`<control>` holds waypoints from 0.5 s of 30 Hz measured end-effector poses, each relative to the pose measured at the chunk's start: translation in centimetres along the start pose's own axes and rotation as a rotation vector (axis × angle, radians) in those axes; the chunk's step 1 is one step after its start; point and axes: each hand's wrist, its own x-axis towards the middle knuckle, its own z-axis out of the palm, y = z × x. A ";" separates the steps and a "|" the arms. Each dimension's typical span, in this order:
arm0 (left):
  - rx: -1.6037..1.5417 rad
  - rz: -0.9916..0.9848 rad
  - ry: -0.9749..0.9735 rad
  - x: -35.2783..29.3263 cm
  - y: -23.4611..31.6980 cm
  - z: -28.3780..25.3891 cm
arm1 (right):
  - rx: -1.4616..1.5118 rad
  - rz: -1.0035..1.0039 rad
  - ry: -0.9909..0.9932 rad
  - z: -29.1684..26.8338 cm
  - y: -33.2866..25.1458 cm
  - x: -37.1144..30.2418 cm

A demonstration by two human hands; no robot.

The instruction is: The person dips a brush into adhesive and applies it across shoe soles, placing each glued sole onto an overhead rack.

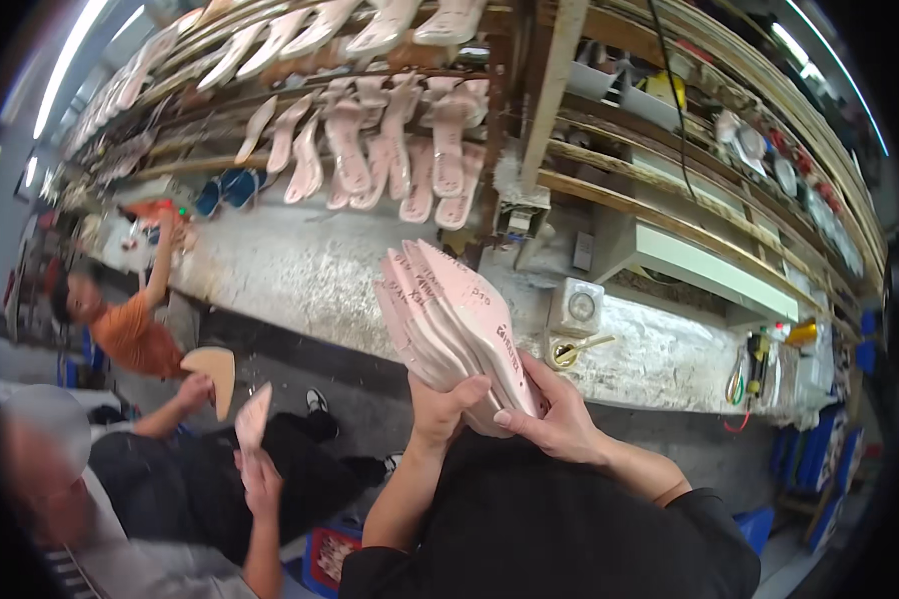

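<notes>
L fingers (470, 390), R fingers (523, 424), pink insoles (459, 309) btwn

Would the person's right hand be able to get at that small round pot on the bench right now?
Probably not without letting go: the right hand is gripping the pink soles with the left hand. Otherwise, the way to the small round pot looks free.

This looks like a shoe workshop; pink soles (348, 150) line wooden racks (551, 100) above a long, stained bench (280, 280); a stack of soles (461, 311) is held before it. One co-worker (135, 337) reaches to the bench; another (175, 489) holds two flat pieces (254, 417).
</notes>
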 end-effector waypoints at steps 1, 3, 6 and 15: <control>-0.014 -0.016 -0.020 0.8 -0.5 -0.2 | 0.002 0.004 0.043 -0.3 0.1 0.3; -0.032 -0.068 -0.066 2.1 -0.8 -0.3 | 0.050 0.020 0.085 -0.6 0.3 0.6; -0.024 -0.163 -0.090 4.0 -0.5 0.5 | -0.014 0.013 0.183 -0.8 -0.1 1.1; 0.079 -0.161 -0.265 7.4 -1.5 0.9 | -0.099 0.038 0.308 -1.1 -0.8 0.7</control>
